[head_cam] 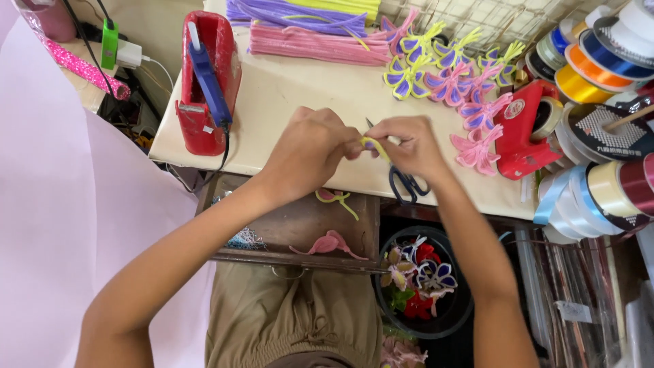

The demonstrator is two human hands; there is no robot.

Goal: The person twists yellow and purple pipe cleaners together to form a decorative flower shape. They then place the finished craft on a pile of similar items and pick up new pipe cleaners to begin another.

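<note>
Both hands meet in the middle of the tabletop (pixel 300 88), and between them is a yellow fuzzy wire (pixel 374 146). The left hand (pixel 310 150) has its fingers pressed together, pinching one end of the wire. The right hand (pixel 409 144) pinches the other end with its fingertips, and it seems to hold the scissors (pixel 406 182) too, with the dark handles hanging down at 6 o'clock from that hand. The wire looks very light, soft and fluffy on the outside, and bendy, so it should keep the shape it is bent into. I think the best place to hold it is close to the spot being bent, with just the fingertips, because the cut ends may be a bit sharp. At 12 o'clock from the hands lie bundles of pink fuzzy wires (pixel 317 44) and purple fuzzy wires (pixel 293 13). At 1 o'clock sits a row of little wire flowers (pixel 446 75) in purple, pink and yellow. At 10 o'clock a blue glue gun (pixel 208 82) rests in a red stand (pixel 204 129). At 3 o'clock there is a red tape holder (pixel 521 133), and past it many ribbon rolls (pixel 599 61). At 6 o'clock an open drawer (pixel 300 225) holds a pink wire piece (pixel 327 244), and a black bowl (pixel 388 310) beside it is full of finished flowers.
</note>
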